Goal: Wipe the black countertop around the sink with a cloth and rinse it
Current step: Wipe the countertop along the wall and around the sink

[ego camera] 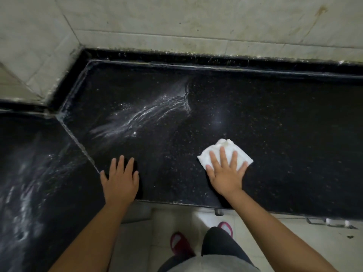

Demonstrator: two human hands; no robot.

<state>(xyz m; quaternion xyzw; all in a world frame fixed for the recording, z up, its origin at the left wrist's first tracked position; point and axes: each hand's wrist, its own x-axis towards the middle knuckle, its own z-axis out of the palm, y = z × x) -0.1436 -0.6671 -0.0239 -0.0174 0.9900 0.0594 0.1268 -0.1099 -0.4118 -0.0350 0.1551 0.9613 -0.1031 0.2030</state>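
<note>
The black speckled countertop [275,134] fills the middle of the head view and turns a corner at the left. A folded white cloth [227,149] lies on it near the front edge. My right hand [225,173] presses flat on the cloth with straight, spread fingers. My left hand [119,179] rests flat on the bare counter to the left, close to the seam between the two slabs. White streaks of residue [141,116] smear the counter beyond my left hand. No sink is in view.
Stained pale wall tiles [176,22] rise behind a raised black back edge [216,61]. The left slab [29,173] carries more white smears. Below the front edge are a tiled floor [275,242], metal drawer handles [332,222] and my feet in red slippers.
</note>
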